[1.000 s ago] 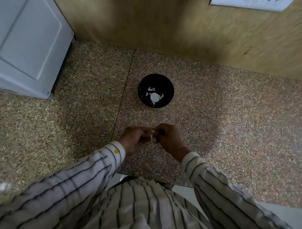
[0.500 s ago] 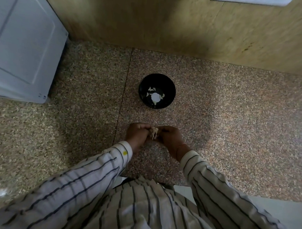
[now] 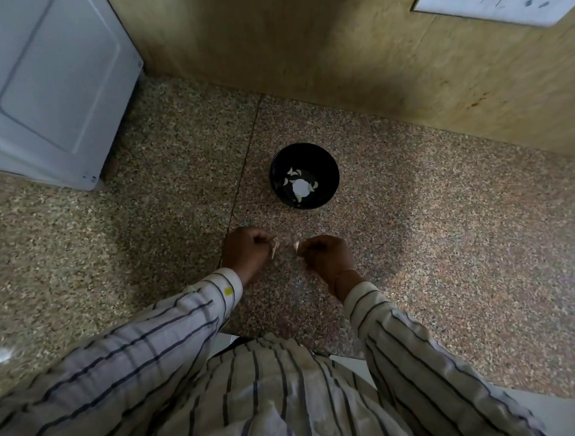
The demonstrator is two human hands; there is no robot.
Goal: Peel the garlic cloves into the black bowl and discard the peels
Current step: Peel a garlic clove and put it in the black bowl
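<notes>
The black bowl (image 3: 304,176) stands on the speckled granite counter, holding several peeled garlic cloves (image 3: 294,173) around a bright reflection. Just in front of it, my left hand (image 3: 246,252) has its fingers curled and pinches a pale strip of garlic peel (image 3: 274,250). My right hand (image 3: 324,256) is a short gap away, fingers curled, pinching a small pale garlic piece (image 3: 297,246). Whether that piece is a clove or peel is too small to tell.
A white appliance (image 3: 53,79) stands at the back left on the granite counter (image 3: 442,239). A tan wall (image 3: 318,49) runs behind the bowl, with a white sheet (image 3: 489,8) on it at top right. The counter's front edge lies under my striped sleeves.
My hands were pressed together on one garlic piece; now they have pulled apart sideways, each keeping a pale bit. The bowl has not moved.
</notes>
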